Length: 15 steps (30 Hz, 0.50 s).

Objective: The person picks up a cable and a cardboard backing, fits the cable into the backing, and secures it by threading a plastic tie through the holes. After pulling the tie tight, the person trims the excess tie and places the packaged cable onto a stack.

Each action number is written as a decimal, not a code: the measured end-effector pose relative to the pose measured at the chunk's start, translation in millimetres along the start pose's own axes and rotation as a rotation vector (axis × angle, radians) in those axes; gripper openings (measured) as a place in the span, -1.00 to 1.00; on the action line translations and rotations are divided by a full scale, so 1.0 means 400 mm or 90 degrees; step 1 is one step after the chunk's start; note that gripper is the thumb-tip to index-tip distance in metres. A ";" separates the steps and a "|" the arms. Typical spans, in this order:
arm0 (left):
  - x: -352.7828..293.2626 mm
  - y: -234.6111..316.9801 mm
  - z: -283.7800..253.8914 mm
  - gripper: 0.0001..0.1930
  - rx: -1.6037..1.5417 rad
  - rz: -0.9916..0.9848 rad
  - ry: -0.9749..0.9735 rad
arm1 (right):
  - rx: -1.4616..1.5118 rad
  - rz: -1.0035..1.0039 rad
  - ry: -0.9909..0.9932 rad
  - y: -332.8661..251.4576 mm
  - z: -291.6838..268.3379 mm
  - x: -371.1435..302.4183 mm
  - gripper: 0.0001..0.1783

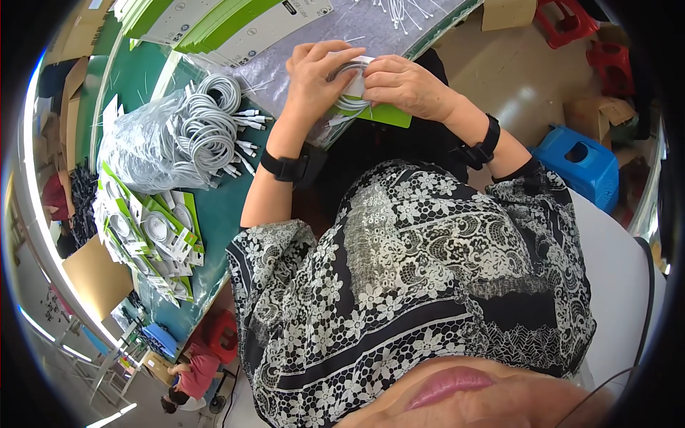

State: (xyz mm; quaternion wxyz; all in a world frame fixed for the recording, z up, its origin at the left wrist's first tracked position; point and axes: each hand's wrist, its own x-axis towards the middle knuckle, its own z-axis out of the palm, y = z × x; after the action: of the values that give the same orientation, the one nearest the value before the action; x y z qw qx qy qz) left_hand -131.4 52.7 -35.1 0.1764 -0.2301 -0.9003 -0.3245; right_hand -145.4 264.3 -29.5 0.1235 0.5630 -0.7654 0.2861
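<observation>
At the left, on the near part of the green surface (222, 214), a pile of carded cables (155, 230) lies overlapped; a knock could set the top packs sliding, since they lean on one another. Just beyond it, a clear plastic bag (139, 151) lies open toward the right, with gray coils (205, 130) bunched at its mouth; a sweep of the left forearm (268, 196) might catch one and tangle several. Farther off, a stack of cards (207, 28) could fan out if bumped. Next, the left hand (317, 77) has its fingers closed around a coiled cable (349, 104) against a white-and-green card (391, 116); a slackened grip could let the coil spring wide. The right hand (402, 85) seems to pinch the card's right side, fingertips partly hidden; pressing hard might crease it. The card overhangs the surface's edge, so a slip could drop it. Far beyond, thin white ties (401, 14) could scatter if brushed.
</observation>
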 end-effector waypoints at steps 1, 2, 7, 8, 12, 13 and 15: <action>0.004 -0.003 0.004 -0.64 -0.002 0.001 -0.001 | 0.010 -0.007 -0.004 0.001 -0.001 0.000 -0.79; 0.008 -0.006 0.009 -0.67 0.004 -0.013 -0.019 | 0.020 -0.014 -0.009 0.001 -0.001 0.000 -0.79; 0.006 -0.020 0.036 -0.77 -0.041 -0.063 -0.037 | 0.008 0.001 0.011 -0.007 0.003 -0.004 -0.80; 0.008 -0.022 0.037 -0.79 -0.069 -0.073 -0.026 | -0.001 0.009 0.006 -0.007 0.001 -0.005 -0.80; 0.007 -0.032 0.034 -0.78 -0.051 -0.090 -0.056 | -0.021 0.056 0.005 -0.030 0.002 -0.016 -0.82; 0.009 -0.030 0.034 -0.78 -0.053 -0.089 -0.059 | -0.025 0.084 0.013 -0.042 0.000 -0.021 -0.83; 0.014 -0.025 0.031 -0.81 -0.034 -0.075 -0.037 | -0.029 0.114 0.022 -0.052 0.005 -0.028 -0.83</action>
State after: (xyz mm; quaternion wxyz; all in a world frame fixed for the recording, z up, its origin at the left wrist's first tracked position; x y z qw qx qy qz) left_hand -143.6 55.8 -46.7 0.1248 -0.1903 -0.9081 -0.3515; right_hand -121.9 267.9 -30.4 0.1234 0.4844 -0.8166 0.2885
